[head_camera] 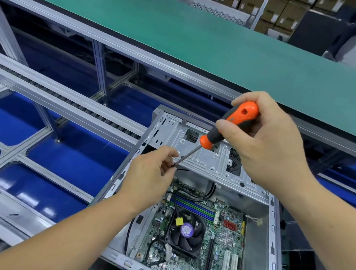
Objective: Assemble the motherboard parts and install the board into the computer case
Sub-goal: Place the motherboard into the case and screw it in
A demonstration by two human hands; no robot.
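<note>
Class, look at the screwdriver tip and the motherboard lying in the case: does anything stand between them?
Yes. The left hand pinches the screwdriver shaft at its tip, above the motherboard, so its fingers lie between them. The right hand grips the handle. The case is open above the board.

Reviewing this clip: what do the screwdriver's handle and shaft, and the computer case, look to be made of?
Screwdriver handle: apparently moulded plastic, glossy orange with matt black, likely rubbery, bands. Its shaft: thin grey metal, dull sheen. The right hand holds the handle; the left hand pinches the shaft's tip. Computer case: seemingly bare sheet steel, matt silver, with stamped ribs and punched holes.
</note>
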